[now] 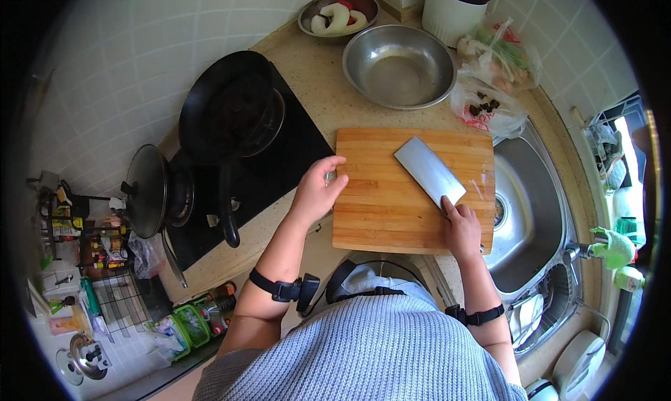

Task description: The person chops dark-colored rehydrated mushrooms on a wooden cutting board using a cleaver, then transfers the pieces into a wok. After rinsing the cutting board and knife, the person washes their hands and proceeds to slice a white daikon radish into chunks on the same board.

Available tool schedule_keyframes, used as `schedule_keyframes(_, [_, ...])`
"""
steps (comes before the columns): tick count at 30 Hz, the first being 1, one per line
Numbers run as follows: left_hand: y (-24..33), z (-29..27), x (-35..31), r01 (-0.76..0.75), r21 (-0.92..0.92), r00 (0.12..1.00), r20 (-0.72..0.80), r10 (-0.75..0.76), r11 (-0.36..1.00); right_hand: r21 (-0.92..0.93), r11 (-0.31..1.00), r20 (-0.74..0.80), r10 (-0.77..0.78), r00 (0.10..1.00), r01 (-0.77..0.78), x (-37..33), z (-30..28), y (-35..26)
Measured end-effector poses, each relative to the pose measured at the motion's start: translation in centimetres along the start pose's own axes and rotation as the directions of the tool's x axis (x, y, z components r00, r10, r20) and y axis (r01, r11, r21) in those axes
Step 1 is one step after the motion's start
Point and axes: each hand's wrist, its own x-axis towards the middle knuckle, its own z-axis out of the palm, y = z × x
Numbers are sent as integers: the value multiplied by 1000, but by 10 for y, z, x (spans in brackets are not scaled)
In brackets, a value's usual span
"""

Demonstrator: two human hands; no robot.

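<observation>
A wooden cutting board (384, 212) lies in front of me, its right side reaching over the sink's edge. On it rests a cleaver (428, 167) with a broad rectangular blade, lying flat and slanting toward the far left. My right hand (463, 233) is closed around the cleaver's handle, which it mostly hides, with the index finger stretched to the base of the blade. At the board's left edge is my left hand (318, 190), thumb and fingers apart and holding nothing. Its fingertips are at the edge; whether they touch it I cannot tell.
Behind the board stands a metal basin (400, 69), with a bowl of white and red food (339, 16) farther back. Plastic bags of food (500, 58) lie at the back right. A sink (535, 212) is on the right; a black wok (227, 107) sits on the stove at left.
</observation>
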Motion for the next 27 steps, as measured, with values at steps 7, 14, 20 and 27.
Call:
schedule_keyframes(7, [-34,22,18,-47,-238,999,-15,45,970,825,330,409,209,888,-458,133,12,-21])
schedule_keyframes(14, [-19,32,9,137,-340,990,68,-121,930,821,121,434,503,748,-558,255,42,-27])
schedule_keyframes(20, [10,40,43,342,-629,940,223,-259,698,838,90,420,523,742,-538,159,2,-5])
schedule_keyframes(27, [63,99,15,438,-660,771,625,123,610,735,359,237,659,714,-575,18,-121,40])
